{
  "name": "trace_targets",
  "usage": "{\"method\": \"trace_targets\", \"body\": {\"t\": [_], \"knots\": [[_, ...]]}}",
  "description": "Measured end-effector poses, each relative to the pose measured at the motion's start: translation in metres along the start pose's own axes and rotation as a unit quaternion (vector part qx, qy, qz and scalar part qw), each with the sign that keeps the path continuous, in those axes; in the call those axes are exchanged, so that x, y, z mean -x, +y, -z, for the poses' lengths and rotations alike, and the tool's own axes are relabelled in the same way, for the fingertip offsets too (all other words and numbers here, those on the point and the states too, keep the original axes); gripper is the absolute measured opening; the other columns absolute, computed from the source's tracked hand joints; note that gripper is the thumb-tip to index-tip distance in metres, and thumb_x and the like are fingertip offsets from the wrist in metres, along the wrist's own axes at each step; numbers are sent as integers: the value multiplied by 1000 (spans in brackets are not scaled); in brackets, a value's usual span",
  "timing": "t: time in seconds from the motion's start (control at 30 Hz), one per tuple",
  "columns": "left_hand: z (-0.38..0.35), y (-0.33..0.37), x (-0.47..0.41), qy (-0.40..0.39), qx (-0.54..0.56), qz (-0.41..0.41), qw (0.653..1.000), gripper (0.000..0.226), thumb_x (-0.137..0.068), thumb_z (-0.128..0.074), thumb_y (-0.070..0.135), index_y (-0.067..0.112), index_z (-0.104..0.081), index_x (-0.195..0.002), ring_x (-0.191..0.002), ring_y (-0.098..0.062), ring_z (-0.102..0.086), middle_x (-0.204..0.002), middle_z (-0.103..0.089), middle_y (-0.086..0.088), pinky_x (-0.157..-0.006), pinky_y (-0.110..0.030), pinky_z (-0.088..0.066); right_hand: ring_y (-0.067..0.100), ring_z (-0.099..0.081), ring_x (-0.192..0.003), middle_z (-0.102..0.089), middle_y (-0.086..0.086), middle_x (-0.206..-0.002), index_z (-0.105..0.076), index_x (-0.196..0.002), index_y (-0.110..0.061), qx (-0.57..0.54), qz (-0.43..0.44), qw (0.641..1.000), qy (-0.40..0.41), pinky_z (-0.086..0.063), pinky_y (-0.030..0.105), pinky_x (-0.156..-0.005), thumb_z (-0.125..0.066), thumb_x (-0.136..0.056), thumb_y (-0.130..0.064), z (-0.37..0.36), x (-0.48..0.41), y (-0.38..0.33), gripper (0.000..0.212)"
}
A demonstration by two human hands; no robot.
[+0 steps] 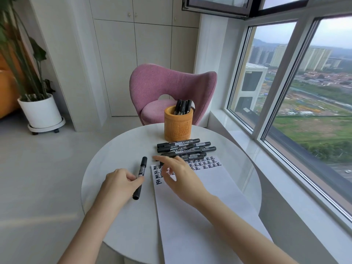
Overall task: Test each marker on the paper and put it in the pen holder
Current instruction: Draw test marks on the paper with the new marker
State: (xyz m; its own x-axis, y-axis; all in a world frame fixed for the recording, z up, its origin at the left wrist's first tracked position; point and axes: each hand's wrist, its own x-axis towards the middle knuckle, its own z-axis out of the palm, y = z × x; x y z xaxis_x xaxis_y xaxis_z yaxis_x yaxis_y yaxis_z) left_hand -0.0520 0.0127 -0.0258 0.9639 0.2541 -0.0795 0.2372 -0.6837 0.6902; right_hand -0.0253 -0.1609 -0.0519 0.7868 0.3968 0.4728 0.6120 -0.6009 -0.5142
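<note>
My left hand (122,182) grips a black marker (141,174) around its middle, cap end pointing away, just left of the paper. The white paper (200,202) lies on the round white table (114,155), with rows of black test characters across its top. My right hand (177,174) hovers over the paper's upper left, fingers loosely spread toward the marker and holding nothing. A pile of several black markers (187,148) lies between the paper and the orange pen holder (178,124). Several markers (182,106) stand in the holder.
A pink chair (167,86) stands behind the table. Large windows (295,88) with a sill run along the right side. A potted plant in a white pot (41,112) sits on the floor at the left, in front of white cabinets.
</note>
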Motion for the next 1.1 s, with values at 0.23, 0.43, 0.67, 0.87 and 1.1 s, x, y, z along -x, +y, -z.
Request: {"method": "trace_targets", "body": {"t": [0.23,0.43,0.67,0.87,1.1], "knots": [[12,18,24,-57,75,-72,993,28,-83,-62,42,18,-65,-71,-38,1,-48,-54,-61,4,-48,-18,-36,15,-50,-84,-60,1,-89,-65,-110,-12,47,65,997,18,-47,32,-73,-63,-85,-16,-7,0,-16,25],[5,1,21,2,95,-157,983,9,-92,-55,20,24,-60,-98,-77,-1,-58,-94,-64,8,-70,-27,-45,5,-54,-64,-62,-15,-73,-56,-97,-14,-82,-60,994,41,-48,29,-65,-56,-93,-19,11,10,-23,6],[-14,3,35,-86,102,-275,952,19,-89,-60,26,38,-56,-104,-89,3,-58,-101,-63,15,-78,-12,-44,3,-45,-48,-51,-10,-50,-56,-82,-6,-339,-164,926,35,-35,13,-51,-54,-91,0,24,16,-43,11],[-20,5,44,-92,99,-277,951,12,-98,-40,26,35,-47,-98,-77,1,-52,-87,-54,11,-70,-12,-41,9,-31,-44,-39,-7,-46,-54,-70,-9,-375,-188,907,38,-26,16,-45,-63,-91,-13,32,21,-47,23],[-26,8,51,-95,85,-303,945,32,-87,-30,60,60,-43,-116,-78,-2,-57,-87,-63,27,-72,-25,-46,12,-36,-39,-43,3,-45,-46,-62,-9,-411,-176,893,51,-27,18,-41,-65,-89,-5,30,22,-47,33]]}}
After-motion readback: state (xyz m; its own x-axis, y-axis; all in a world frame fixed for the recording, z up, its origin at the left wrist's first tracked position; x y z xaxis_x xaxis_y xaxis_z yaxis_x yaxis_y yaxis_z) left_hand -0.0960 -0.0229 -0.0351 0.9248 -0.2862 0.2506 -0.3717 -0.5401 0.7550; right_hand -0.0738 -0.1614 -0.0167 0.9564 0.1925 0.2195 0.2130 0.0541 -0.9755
